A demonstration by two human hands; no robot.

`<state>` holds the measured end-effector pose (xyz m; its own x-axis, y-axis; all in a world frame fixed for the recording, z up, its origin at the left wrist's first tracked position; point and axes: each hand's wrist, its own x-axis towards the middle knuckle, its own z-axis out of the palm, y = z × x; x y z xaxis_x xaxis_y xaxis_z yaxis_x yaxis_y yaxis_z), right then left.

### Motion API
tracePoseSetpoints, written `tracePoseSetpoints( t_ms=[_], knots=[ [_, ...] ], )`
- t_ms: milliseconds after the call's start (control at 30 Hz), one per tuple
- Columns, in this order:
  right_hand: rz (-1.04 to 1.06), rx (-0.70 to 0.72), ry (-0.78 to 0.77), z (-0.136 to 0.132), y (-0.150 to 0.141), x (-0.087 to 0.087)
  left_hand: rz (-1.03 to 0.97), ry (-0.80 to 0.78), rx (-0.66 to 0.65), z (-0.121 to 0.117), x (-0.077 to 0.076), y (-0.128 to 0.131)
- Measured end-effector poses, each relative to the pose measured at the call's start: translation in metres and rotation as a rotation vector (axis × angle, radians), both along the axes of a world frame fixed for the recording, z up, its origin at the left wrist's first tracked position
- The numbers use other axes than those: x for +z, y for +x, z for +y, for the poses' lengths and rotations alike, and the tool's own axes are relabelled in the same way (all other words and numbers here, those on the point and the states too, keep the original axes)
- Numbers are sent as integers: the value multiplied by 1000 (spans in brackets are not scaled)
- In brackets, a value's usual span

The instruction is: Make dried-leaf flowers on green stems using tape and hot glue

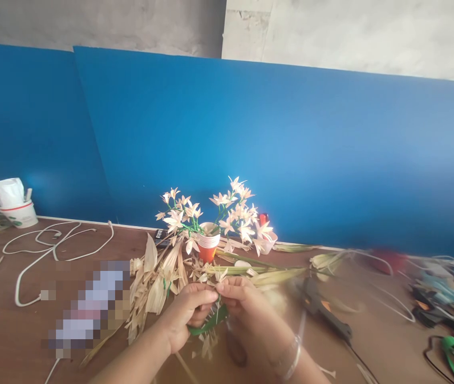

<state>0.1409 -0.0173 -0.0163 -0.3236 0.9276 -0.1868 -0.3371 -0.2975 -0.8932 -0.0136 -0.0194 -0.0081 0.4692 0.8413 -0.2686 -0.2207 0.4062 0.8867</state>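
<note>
Both hands meet over the table, fingertips nearly touching. My left hand (pixel 195 309) is closed in a pinch, with green tape (pixel 211 323) trailing beneath its fingers. Thumb and fingers of my right hand (pixel 243 300) pinch the base of a small pale corn-husk flower (pixel 221 275). A thin white stem (pixel 218 311) hangs down from between the hands. Just beyond, an orange and white paper cup (pixel 208 245) holds green-stemmed husk flowers (pixel 238 213). Dry corn husks (pixel 157 272) lie to the left of the hands.
A black glue gun (pixel 325 309) lies right of my hands. White cables (pixel 47 248) curl at the left, near a white tub (pixel 19 213). Tools and cords (pixel 446 293) crowd the right edge. A blue panel (pixel 270 149) stands behind the table.
</note>
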Motion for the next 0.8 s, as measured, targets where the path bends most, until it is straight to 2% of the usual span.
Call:
tracePoseSetpoints(
  t_ms=[233,400,567,700,800],
  knots=[
    [7,39,-19,1,1,-1,6,17,-3,2,-2,0],
    [141,42,-33,-4,-4,3,-35,5,-14,0,1,-1],
    [221,185,4,0,-1,-7,-117,-29,-78,0,1,-2],
    [257,169,19,3,2,-14,-167,-43,-94,0,-2,-3],
    [234,172,40,3,0,-14,-163,-35,-114,0,-3,-3]
  ],
)
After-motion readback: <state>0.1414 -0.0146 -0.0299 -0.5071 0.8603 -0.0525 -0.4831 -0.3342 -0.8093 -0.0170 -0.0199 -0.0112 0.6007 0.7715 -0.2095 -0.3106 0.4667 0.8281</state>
